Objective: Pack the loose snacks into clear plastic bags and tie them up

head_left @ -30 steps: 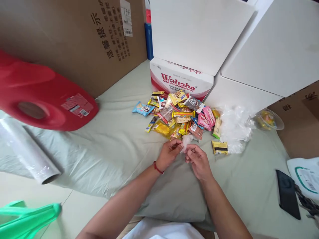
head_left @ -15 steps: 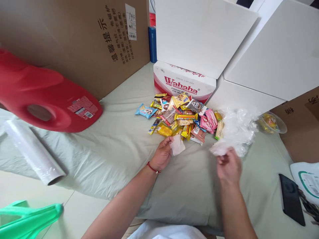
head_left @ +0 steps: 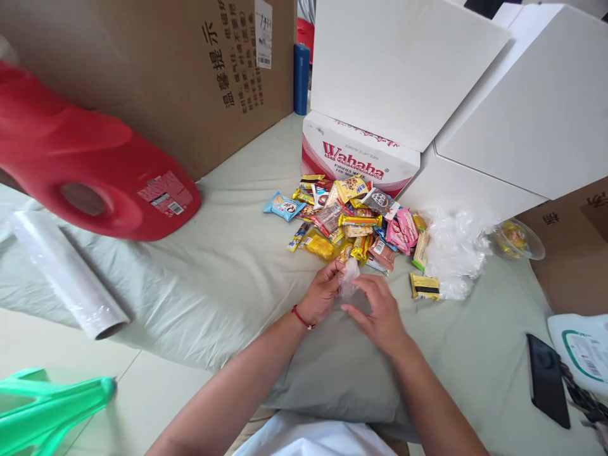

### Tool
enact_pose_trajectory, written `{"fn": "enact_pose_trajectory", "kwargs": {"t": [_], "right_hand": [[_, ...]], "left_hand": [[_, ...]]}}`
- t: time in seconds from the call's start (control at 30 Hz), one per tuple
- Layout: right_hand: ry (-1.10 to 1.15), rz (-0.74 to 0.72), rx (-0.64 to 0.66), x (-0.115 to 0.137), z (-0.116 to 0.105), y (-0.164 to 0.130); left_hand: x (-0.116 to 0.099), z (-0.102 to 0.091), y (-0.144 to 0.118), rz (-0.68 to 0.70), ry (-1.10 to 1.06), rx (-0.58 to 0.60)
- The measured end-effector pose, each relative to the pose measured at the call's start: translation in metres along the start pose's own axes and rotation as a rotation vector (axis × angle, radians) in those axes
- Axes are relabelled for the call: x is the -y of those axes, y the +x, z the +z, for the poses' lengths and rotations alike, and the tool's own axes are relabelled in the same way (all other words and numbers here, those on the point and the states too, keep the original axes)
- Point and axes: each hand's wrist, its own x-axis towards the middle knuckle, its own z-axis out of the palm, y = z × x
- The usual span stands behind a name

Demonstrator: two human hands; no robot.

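My left hand (head_left: 325, 294) pinches a small clear plastic bag (head_left: 349, 277) just in front of a heap of wrapped snacks (head_left: 360, 221). Close by on the bag's right side is my right hand (head_left: 379, 311), its thumb and fingers apart; whether a fingertip touches the bag I cannot tell. Among the snacks are a blue packet (head_left: 284, 206), pink packets (head_left: 401, 230) and a yellow one (head_left: 319, 244). Right of my right hand, a yellow packet with a black stripe (head_left: 425, 287) lies apart from the heap. Beside it spreads a pile of clear plastic bags (head_left: 458, 247).
Behind the snacks stands a Wahaha carton (head_left: 361, 152) against white panels (head_left: 403, 69). A red jug (head_left: 109, 171) and a plastic film roll (head_left: 69, 272) are on the left. To the right are a clear bowl (head_left: 534, 244) with packets and a phone (head_left: 548, 380).
My right hand has left the plastic pile and come left beside the bag in my left hand. That bag looks more bunched. The black-striped yellow packet now shows where my right hand was.
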Motion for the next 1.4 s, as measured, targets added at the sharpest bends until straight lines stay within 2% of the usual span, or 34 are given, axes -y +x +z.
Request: {"fn": "enact_pose_trajectory", "kwargs": {"t": [0.03,0.1,0.17,0.23,0.3,0.43,0.5,0.57,0.7,0.8,0.87,0.9,1.03,1.07,1.1,1.2,1.23,1.3,1.4], "right_hand": [[0.057,0.007,0.015,0.003,0.012,-0.002],[0.196,0.124,-0.051,0.0,0.021,-0.001],[0.371,0.299,-0.159,-0.012,0.015,0.002],[0.513,0.414,-0.264,-0.022,0.006,0.003],[0.557,0.402,-0.302,-0.024,0.003,0.001],[0.387,0.203,-0.098,-0.009,0.023,-0.005],[0.361,0.189,-0.061,-0.005,0.033,-0.007],[0.469,0.278,-0.111,-0.008,0.034,-0.006],[0.901,0.569,-0.288,-0.025,0.015,-0.004],[1.12,0.671,-0.37,-0.035,0.002,-0.001],[1.077,0.692,-0.373,-0.039,-0.003,-0.001],[0.981,0.689,-0.4,-0.04,-0.004,-0.001],[0.456,0.581,-0.7,-0.03,-0.004,-0.008],[0.41,0.562,-0.707,-0.023,-0.003,-0.01],[0.419,0.56,-0.64,-0.015,-0.002,-0.011],[0.547,0.592,-0.222,0.008,0.005,-0.007],[0.571,0.597,-0.122,0.012,0.007,-0.004],[0.595,0.594,-0.069,0.015,0.011,-0.001],[0.684,0.633,-0.153,0.007,0.007,-0.004]], "left_hand": [[0.0,-0.001,0.0,-0.002,0.002,-0.004],[-0.002,-0.003,0.001,-0.022,-0.006,-0.015],[-0.004,-0.005,0.002,-0.042,-0.042,-0.029],[-0.006,-0.005,0.002,-0.051,-0.081,-0.037],[-0.007,-0.004,0.002,-0.051,-0.093,-0.039],[-0.006,0.0,-0.001,-0.053,-0.03,-0.023],[-0.006,0.001,-0.002,-0.055,-0.009,-0.016],[-0.006,-0.001,-0.001,-0.067,-0.013,-0.014],[-0.01,-0.006,0.001,-0.102,-0.084,-0.016],[-0.012,-0.008,0.002,-0.152,-0.143,0.018],[-0.013,-0.007,0.001,-0.176,-0.156,0.062],[-0.013,-0.006,0.0,-0.176,-0.148,0.076],[-0.011,-0.005,-0.002,-0.096,-0.031,0.068],[-0.01,-0.004,-0.002,-0.066,0.012,0.067],[-0.01,-0.004,-0.002,-0.033,0.057,0.075],[-0.01,-0.003,-0.003,0.098,0.212,0.157],[-0.009,-0.003,-0.003,0.142,0.265,0.188],[-0.009,-0.003,-0.003,0.201,0.33,0.207],[-0.008,-0.003,-0.003,0.188,0.248,0.096]]}}
